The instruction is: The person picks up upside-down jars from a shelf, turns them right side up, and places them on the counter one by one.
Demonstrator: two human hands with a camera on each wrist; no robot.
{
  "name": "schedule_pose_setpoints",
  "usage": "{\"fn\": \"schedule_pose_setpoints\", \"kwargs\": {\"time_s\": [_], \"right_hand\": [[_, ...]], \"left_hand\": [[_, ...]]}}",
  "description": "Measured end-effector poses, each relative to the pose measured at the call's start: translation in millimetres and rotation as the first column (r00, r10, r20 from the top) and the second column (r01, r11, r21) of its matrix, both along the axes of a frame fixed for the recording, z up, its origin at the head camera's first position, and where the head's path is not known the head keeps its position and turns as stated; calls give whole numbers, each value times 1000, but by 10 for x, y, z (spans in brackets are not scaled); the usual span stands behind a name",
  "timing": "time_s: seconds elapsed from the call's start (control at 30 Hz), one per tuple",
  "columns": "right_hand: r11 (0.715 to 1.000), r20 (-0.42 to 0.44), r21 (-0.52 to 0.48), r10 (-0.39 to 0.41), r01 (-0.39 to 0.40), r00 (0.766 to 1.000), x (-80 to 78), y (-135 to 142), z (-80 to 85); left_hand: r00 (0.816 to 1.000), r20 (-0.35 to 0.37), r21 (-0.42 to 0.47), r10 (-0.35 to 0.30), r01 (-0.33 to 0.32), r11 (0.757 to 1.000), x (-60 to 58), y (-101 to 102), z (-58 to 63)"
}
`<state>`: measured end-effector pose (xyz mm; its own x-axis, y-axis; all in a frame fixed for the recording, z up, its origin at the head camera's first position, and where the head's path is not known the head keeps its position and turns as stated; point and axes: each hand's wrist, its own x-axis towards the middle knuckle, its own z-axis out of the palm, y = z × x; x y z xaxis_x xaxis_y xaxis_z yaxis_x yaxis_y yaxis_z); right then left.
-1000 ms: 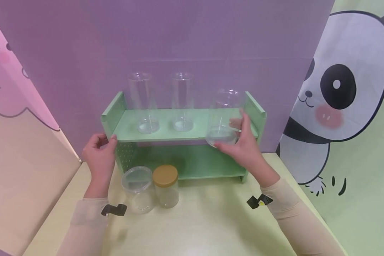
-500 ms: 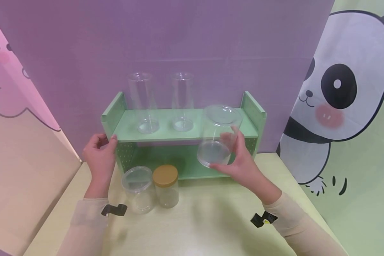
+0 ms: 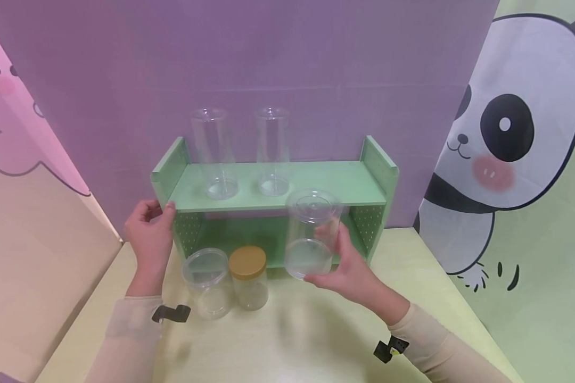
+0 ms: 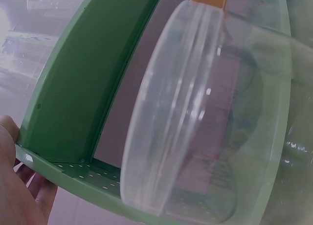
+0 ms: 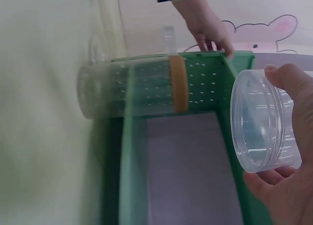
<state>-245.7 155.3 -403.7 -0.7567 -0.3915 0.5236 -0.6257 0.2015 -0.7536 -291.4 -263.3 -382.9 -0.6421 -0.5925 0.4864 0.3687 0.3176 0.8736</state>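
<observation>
Fingers of the right hand (image 3: 351,270) grip a clear jar (image 3: 310,234); the left hand (image 3: 149,230) seemingly pinches the shelf (image 3: 335,183) at left.

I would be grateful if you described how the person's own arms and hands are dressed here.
The left hand and right hand are bare, without gloves. The left sleeve and right sleeve are pale beige. A small, angular black left device and a similar right device sit by the cuffs; the right one shows a small yellow mark.
</observation>
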Motion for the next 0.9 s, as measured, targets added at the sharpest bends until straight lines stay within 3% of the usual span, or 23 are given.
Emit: {"fn": "schedule_pose_setpoints", "kwargs": {"time_s": [0.27, 0.7, 0.8, 0.9], "right_hand": [[999, 62, 4, 46, -47, 997, 73, -66, -200], [996, 83, 4, 83, -84, 993, 127, -109, -315], [996, 79, 10, 87, -88, 993, 124, -106, -346], [995, 85, 14, 94, -95, 992, 134, -106, -363]], "left_hand": [[1000, -3, -14, 9, -9, 1000, 5, 12, 6], [997, 66, -16, -32, 33, 999, 66, -11, 13], [1000, -4, 3, 2, -2, 1000, 145, 69, 31], [986, -157, 24, 62, -59, 998, 246, 230, 74]]}}
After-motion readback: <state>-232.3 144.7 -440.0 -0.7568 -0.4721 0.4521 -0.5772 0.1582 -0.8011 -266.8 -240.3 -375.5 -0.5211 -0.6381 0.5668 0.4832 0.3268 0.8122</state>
